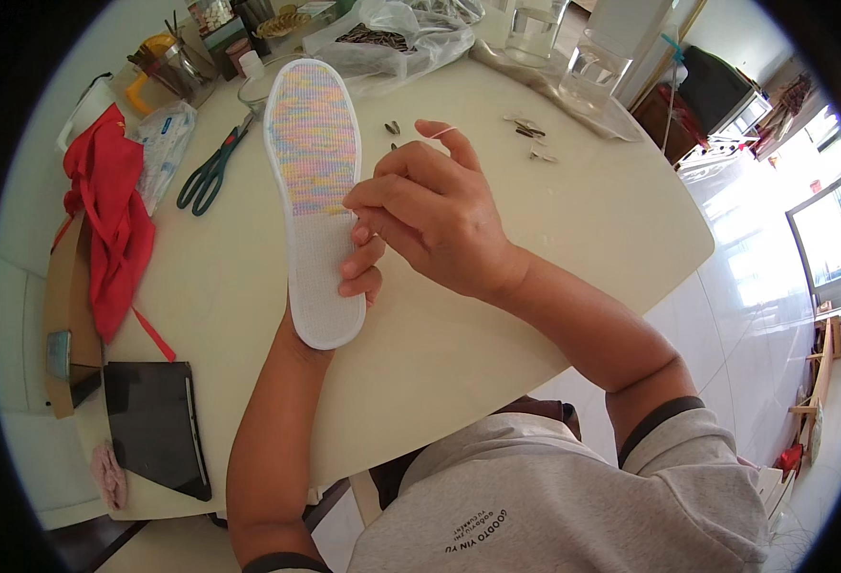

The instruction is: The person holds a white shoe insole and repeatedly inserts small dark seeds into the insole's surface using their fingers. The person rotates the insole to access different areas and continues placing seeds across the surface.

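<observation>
A white insole [326, 279] stands nearly upright in the picture, its upper half covered with multicoloured stitching in pink, yellow and blue. My left hand [363, 268] holds it from behind, with fingertips curled round its right edge. The fingertips of my right hand [438, 208] are pinched together at that same edge, beside the lowest stitched rows. A pale thread [443, 132] runs over the raised little finger of my right hand. Whether a needle is between my right fingertips cannot be seen. Scissors with dark green handles [209, 175] lie left of the insole.
Small dark husks or seeds [529, 130] lie beyond my right hand. A plastic bag [392, 50], a glass pitcher of water [592, 71] and a utensil container [177, 71] stand at the back. Red cloth [109, 222] and a black tablet-like device [155, 422] are at the left.
</observation>
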`<state>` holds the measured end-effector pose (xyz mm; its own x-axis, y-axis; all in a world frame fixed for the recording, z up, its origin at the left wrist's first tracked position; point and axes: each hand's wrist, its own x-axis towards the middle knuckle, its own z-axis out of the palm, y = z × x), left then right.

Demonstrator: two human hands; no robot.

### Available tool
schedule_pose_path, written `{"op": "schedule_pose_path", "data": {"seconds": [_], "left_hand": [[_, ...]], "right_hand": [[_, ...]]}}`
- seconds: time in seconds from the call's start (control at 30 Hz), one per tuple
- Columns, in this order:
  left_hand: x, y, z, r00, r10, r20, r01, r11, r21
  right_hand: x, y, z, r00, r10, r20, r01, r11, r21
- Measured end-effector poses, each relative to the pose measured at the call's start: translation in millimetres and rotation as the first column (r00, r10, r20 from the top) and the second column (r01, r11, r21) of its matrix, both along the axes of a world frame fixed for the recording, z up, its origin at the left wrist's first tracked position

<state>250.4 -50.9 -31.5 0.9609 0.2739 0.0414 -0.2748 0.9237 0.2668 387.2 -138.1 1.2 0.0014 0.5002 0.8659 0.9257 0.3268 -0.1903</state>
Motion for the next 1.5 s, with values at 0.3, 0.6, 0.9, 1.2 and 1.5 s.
{"op": "schedule_pose_path", "data": {"seconds": [0.3,0.6,0.9,1.2,1.5], "left_hand": [[-0.4,-0.8,-1.3,1.000,-0.015,0.017,0.014,1.000,0.003],[-0.6,-1.6,-1.9,1.000,-0.014,-0.008,0.014,1.000,0.008],[1.8,1.4,-1.2,0.996,-0.066,0.061,0.065,0.998,0.020],[1.6,-0.7,0.9,0.996,-0.082,0.018,0.083,0.996,-0.039],[1.0,-1.4,0.2,0.994,-0.101,0.051,0.104,0.994,-0.046]], "right_hand": [[-1.5,-1.6,1.4,1.000,-0.011,0.017,0.012,0.999,-0.033],[-2.0,-0.2,1.0,1.000,0.005,-0.010,-0.005,1.000,-0.008],[0.6,-0.5,0.0,0.999,0.023,-0.035,-0.023,1.000,0.006],[3.8,2.4,-6.6,0.995,0.057,-0.080,-0.056,0.998,0.017],[2.7,1.6,-6.4,0.994,0.059,-0.088,-0.056,0.998,0.028]]}}
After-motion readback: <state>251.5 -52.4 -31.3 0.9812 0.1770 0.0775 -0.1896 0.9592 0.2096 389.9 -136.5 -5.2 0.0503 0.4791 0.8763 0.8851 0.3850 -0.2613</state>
